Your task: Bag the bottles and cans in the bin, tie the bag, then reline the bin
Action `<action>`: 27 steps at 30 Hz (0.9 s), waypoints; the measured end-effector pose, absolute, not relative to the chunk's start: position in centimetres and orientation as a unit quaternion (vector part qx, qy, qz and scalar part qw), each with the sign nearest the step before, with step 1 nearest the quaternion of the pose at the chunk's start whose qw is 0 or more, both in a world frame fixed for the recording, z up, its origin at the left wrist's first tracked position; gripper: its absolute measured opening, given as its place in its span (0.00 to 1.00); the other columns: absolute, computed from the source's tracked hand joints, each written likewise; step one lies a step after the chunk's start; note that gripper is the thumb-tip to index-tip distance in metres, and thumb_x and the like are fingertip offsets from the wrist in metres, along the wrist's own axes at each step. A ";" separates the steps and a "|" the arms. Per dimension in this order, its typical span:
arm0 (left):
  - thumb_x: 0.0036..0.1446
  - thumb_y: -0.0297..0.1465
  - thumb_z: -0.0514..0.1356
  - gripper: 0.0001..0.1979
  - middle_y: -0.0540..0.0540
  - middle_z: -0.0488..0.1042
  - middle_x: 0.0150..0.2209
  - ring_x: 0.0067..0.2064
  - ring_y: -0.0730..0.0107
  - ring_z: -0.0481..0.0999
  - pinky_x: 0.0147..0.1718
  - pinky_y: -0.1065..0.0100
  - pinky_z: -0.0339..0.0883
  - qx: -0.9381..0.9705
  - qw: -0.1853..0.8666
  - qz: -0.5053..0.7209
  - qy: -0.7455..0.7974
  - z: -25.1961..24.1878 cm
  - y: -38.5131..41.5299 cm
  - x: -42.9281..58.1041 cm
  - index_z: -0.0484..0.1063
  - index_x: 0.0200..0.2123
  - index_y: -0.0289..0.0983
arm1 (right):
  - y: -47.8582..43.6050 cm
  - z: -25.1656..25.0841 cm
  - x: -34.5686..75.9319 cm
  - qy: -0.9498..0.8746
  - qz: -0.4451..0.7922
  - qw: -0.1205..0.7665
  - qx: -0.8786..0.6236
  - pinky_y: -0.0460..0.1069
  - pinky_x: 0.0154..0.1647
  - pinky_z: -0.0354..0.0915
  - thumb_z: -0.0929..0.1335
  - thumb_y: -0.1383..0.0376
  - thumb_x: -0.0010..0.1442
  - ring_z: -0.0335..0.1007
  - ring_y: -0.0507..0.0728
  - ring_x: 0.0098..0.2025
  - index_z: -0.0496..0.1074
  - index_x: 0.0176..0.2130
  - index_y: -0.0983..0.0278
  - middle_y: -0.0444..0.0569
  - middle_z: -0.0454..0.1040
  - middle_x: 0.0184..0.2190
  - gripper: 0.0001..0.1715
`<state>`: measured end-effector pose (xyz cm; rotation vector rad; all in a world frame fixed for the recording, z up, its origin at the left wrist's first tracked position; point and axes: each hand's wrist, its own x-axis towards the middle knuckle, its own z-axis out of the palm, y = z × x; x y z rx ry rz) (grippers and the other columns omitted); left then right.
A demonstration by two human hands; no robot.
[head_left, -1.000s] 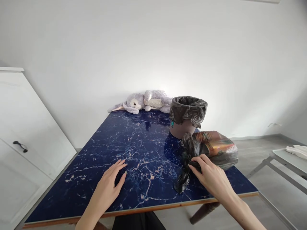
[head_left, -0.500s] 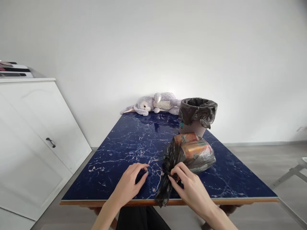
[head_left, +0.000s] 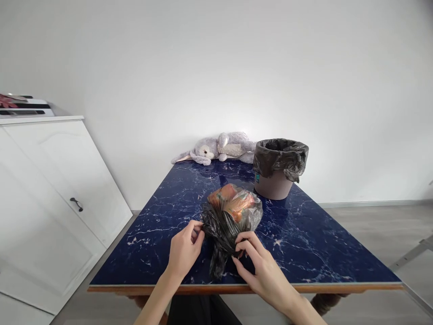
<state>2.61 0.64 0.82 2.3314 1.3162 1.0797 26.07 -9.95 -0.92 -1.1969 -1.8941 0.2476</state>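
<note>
A thin black garbage bag [head_left: 225, 228], its neck gathered toward me, lies on the table with orange and reddish packaging [head_left: 240, 205] showing through its stretched side. My left hand [head_left: 186, 246] pinches the left edge of the gathered plastic between thumb and fingertips. On the other side, my right hand [head_left: 257, 264] has its fingers curled round the lower right of the bag, with black plastic between thumb and fingers. A loose tail of the bag hangs down between the two hands. What exactly is inside cannot be made out.
A grey-brown trash bin [head_left: 274, 185] lined with a black bag stands behind on the right. Against the wall lies a plush rabbit [head_left: 230, 146]. The blue marbled table [head_left: 162, 198] has a wooden front edge. To the left is a white cabinet [head_left: 43, 198].
The bag has slid left and come between my hands, away from the bin. My left hand has closed on its edge; my right hand has shifted slightly left and stays at the plastic.
</note>
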 end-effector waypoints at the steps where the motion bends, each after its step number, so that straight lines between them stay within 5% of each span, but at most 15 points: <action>1: 0.71 0.37 0.55 0.08 0.50 0.77 0.30 0.29 0.64 0.78 0.31 0.66 0.66 0.789 0.136 0.380 0.462 0.8 0.6 2.6 0.71 0.46 0.43 | -10.1 -1.0 26.3 -0.751 0.099 0.441 -0.481 0.50 0.48 0.72 0.65 0.70 0.71 0.73 0.54 0.43 0.62 0.48 0.57 0.51 0.68 0.52 0.09; 11: 0.69 0.41 0.50 0.12 0.52 0.74 0.27 0.23 0.63 0.77 0.27 0.65 0.71 0.670 0.269 0.451 0.525 1.2 2.0 2.7 0.67 0.45 0.41 | -11.4 -2.8 28.5 -0.645 0.121 0.530 -0.537 0.50 0.53 0.73 0.67 0.65 0.71 0.76 0.57 0.51 0.63 0.45 0.57 0.52 0.74 0.51 0.06; 18: 0.62 0.37 0.62 0.13 0.41 0.74 0.49 0.51 0.54 0.77 0.53 0.55 0.71 0.782 0.134 0.423 0.437 3.6 -0.1 4.1 0.78 0.49 0.43 | -12.3 -1.7 27.2 -0.670 0.075 0.467 -0.572 0.57 0.54 0.76 0.69 0.68 0.65 0.75 0.63 0.56 0.66 0.60 0.54 0.54 0.73 0.55 0.26; 20: 0.64 0.37 0.61 0.08 0.42 0.76 0.47 0.52 0.53 0.78 0.54 0.55 0.70 0.795 0.137 0.415 0.421 4.3 -0.1 4.2 0.79 0.41 0.43 | -12.3 -0.9 26.8 -0.705 0.067 0.434 -0.556 0.58 0.52 0.77 0.68 0.68 0.68 0.76 0.64 0.55 0.72 0.55 0.54 0.54 0.74 0.55 0.18; 22: 0.63 0.40 0.61 0.10 0.43 0.79 0.43 0.48 0.53 0.79 0.52 0.57 0.70 0.759 0.176 0.435 0.452 4.8 0.7 3.8 0.79 0.37 0.42 | -12.5 -0.4 26.9 -0.739 0.055 0.406 -0.535 0.61 0.55 0.77 0.66 0.67 0.72 0.77 0.64 0.54 0.76 0.47 0.55 0.54 0.75 0.55 0.09; 27: 0.64 0.50 0.57 0.22 0.44 0.78 0.30 0.33 0.55 0.79 0.34 0.60 0.73 0.630 0.239 0.483 0.558 5.2 4.8 0.5 0.78 0.36 0.38 | -13.8 -0.7 28.3 -0.793 0.025 0.366 -0.486 0.65 0.64 0.73 0.64 0.67 0.75 0.79 0.63 0.57 0.76 0.38 0.58 0.54 0.77 0.59 0.13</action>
